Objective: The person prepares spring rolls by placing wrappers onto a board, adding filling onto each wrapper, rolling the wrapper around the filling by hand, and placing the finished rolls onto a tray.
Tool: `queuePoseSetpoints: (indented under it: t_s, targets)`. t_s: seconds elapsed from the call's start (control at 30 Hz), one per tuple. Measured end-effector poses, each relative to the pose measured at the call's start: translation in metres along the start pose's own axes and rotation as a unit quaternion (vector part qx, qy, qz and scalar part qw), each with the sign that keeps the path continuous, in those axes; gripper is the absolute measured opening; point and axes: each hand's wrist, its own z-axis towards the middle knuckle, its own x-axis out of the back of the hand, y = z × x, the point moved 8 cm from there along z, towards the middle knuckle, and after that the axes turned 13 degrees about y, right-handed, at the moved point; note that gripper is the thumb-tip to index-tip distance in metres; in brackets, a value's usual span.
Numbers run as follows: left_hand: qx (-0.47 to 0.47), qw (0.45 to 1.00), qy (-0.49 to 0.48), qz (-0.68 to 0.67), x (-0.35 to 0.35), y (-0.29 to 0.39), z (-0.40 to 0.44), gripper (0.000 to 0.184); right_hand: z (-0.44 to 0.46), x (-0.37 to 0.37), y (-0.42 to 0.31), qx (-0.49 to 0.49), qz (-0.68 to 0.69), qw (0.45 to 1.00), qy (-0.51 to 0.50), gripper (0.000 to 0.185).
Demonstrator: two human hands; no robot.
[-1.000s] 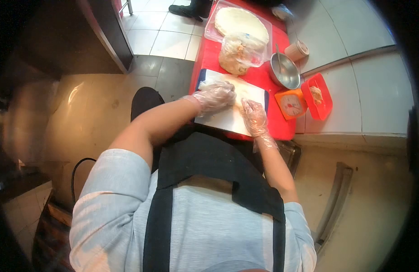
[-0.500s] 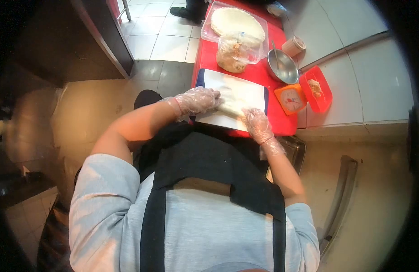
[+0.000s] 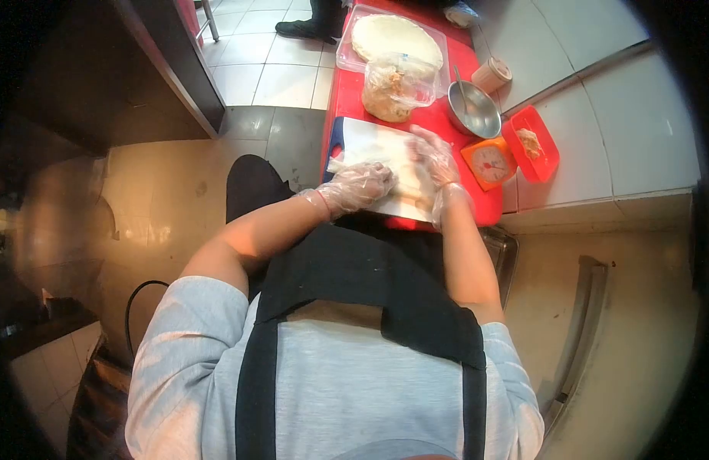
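Observation:
A white cutting board (image 3: 362, 134) with a blue end lies near the front of the red table. Pale dough (image 3: 403, 173) stretches across it, and its outline is hard to tell from the board. My left hand (image 3: 360, 186), in a clear plastic glove, is curled at the dough's left part with the fingers closed on it. My right hand (image 3: 437, 162), gloved the same way, lies over the dough's right side with fingers stretched out. Part of the dough is hidden beneath both hands.
Beyond the board stand a plastic bag of filling (image 3: 389, 96) and a clear tray (image 3: 353, 60) holding a large pale dough mass (image 3: 393, 37). To the right are a metal bowl (image 3: 481, 119) with a spoon, an orange scale (image 3: 488, 163) and a red container (image 3: 540, 153). A person's shoe (image 3: 304, 30) shows behind.
My right hand has moved away from me and extended its fingers over the board. My left hand has shifted right and nearer to me, curling at the dough.

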Motion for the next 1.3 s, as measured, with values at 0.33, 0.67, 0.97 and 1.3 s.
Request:
queuePoseSetpoints:
  t_s: [0.33, 0.67, 0.97, 1.3]
  targets:
    - [0.025, 0.999, 0.000, -0.048, -0.006, -0.006, -0.005, 0.033, 0.016, -0.051, 0.008, -0.072, 0.253, 0.953, -0.150, 0.046]
    - [-0.023, 0.996, 0.054, -0.063, 0.010, -0.003, -0.003, 0.021, -0.009, 0.046, 0.063, 0.004, 0.087, 0.991, 0.099, 0.035]
    - [-0.030, 0.996, 0.078, 0.035, 0.013, -0.020, -0.010, 0.014, -0.118, -0.019, -0.025, 0.514, -0.315, 0.797, 0.039, 0.026]
    - [0.036, 0.986, 0.139, 0.082, 0.072, -0.057, -0.052, 0.025, -0.116, -0.013, -0.005, 0.534, -0.300, 0.786, 0.083, 0.026]
